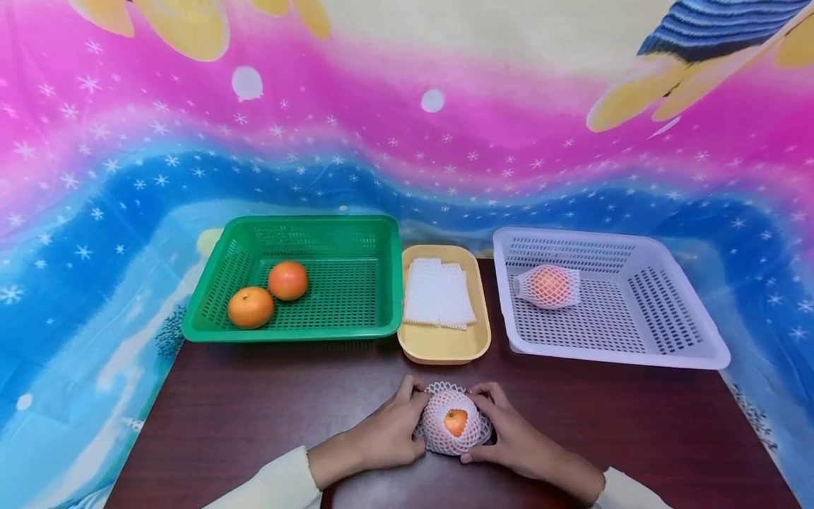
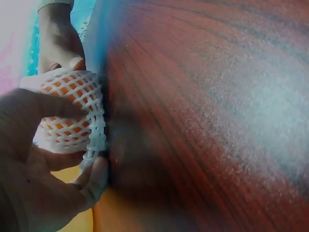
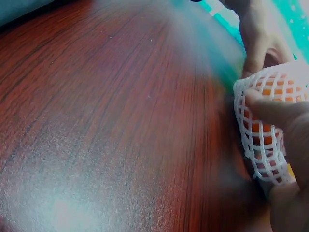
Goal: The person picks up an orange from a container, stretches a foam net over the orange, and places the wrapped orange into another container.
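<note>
An orange (image 1: pixel 455 423) in a white foam net sleeve (image 1: pixel 439 442) sits on the table before the person. A patch of bare peel shows through the sleeve's opening on top. From the left side, the left hand (image 1: pixel 393 428) grips the sleeved fruit; the left wrist view has its thumb and fingers pinching the netting (image 2: pixel 98 128) near the table. Opposite it, the right hand (image 1: pixel 514 435) holds the other side, its fingers curved about the net (image 3: pixel 260 140) in the right wrist view. Some fingertips are hidden behind the fruit.
Two bare oranges (image 1: pixel 251 307) lie in a green basket (image 1: pixel 292 335) at the back left. A yellow tray (image 1: pixel 445 353) in the middle holds folded foam nets (image 1: pixel 437 293). One sleeved orange (image 1: pixel 550 286) rests in the white basket (image 1: pixel 623 357) at right.
</note>
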Motion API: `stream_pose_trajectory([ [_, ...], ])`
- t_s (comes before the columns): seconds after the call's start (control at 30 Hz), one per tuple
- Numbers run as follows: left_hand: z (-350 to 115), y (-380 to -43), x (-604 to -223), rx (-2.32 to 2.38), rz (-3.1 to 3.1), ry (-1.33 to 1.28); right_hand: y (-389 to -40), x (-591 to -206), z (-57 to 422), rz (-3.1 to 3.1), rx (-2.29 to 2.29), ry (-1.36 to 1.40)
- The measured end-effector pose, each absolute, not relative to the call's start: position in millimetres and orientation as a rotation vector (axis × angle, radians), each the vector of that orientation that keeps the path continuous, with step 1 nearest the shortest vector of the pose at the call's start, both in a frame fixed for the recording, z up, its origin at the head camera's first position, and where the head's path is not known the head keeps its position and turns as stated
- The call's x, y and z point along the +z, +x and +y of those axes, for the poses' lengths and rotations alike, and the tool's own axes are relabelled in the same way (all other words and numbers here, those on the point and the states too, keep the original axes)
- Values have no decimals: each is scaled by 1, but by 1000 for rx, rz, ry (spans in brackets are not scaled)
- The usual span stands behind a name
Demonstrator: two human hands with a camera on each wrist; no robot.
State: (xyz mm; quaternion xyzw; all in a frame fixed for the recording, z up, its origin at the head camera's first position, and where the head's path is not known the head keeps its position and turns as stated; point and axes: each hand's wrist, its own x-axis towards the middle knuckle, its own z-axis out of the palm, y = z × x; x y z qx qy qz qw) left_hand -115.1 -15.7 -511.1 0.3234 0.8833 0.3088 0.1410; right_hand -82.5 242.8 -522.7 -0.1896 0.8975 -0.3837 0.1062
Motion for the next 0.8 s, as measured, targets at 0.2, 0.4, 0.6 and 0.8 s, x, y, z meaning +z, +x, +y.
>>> stream_pose_trajectory([
  [0.2, -16, -114, -512, 787, 2631, 989, -84, -523, 237, 2826, -962, -603],
  [0.4, -12, -114, -519, 660, 2839, 1119, -85, -524, 233, 2929, -897, -680],
  [0.6, -11, -113, -520, 820, 2758, 1148, -85, -525, 232, 2940, -943, -739],
  [0.8, -13, -115, -515, 1102, 2575, 1091, -87, -523, 232, 2913, -1105, -730],
])
